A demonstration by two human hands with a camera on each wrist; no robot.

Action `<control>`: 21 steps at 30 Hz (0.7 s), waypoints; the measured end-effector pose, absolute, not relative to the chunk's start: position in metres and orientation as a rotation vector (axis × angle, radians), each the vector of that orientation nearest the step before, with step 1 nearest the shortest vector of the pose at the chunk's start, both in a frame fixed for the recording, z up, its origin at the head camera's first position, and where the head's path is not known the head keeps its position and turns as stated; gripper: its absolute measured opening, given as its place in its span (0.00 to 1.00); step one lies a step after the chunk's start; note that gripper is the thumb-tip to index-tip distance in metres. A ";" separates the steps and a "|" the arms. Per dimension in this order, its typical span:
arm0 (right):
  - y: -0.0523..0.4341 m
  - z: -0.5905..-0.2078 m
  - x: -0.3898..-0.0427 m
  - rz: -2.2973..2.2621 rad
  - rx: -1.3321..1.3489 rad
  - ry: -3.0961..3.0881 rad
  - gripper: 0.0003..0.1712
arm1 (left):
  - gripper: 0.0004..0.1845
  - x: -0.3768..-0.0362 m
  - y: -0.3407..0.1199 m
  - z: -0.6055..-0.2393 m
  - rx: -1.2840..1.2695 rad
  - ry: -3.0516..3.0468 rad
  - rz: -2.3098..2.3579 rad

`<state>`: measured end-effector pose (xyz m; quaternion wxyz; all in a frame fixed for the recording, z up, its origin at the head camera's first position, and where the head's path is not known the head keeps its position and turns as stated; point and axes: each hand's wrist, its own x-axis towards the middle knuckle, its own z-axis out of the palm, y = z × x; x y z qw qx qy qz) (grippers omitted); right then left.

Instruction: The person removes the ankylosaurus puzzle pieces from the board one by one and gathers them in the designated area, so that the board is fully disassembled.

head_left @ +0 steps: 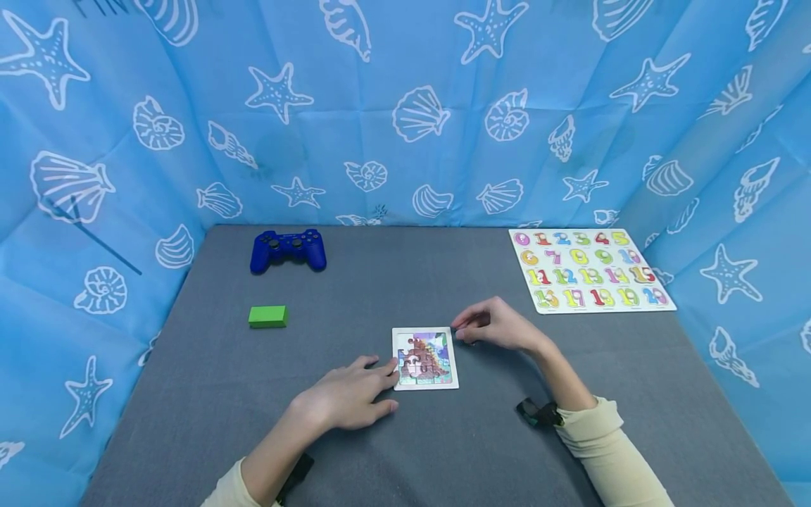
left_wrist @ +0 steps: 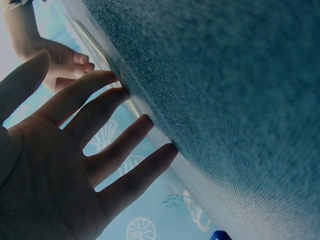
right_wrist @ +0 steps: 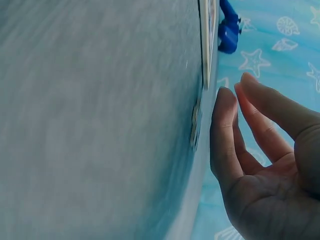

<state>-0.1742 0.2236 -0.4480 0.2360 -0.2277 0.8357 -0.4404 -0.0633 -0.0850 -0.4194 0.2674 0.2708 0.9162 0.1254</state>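
Puzzle tray [head_left: 424,358], judged thin, light and stiff, was steadied at its left edge by the left hand's [head_left: 345,398] straight fingers; a small loose piece [right_wrist: 196,123] lay flat beside the relaxed, empty right hand [head_left: 497,325], best pinched at its edges.

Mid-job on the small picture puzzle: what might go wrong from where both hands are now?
1. The left hand only rests straight fingertips on the puzzle tray's left edge, so the tray may slide on the grey cloth when pressed.
2. A loose piece lies on the cloth just off the tray, by the right hand; flat and thin, it may be hard to pinch and could skid away.
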 end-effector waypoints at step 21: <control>0.156 -0.453 -0.172 -1.080 -0.868 2.242 0.12 | 0.29 -0.064 -0.085 -0.417 0.728 2.456 0.368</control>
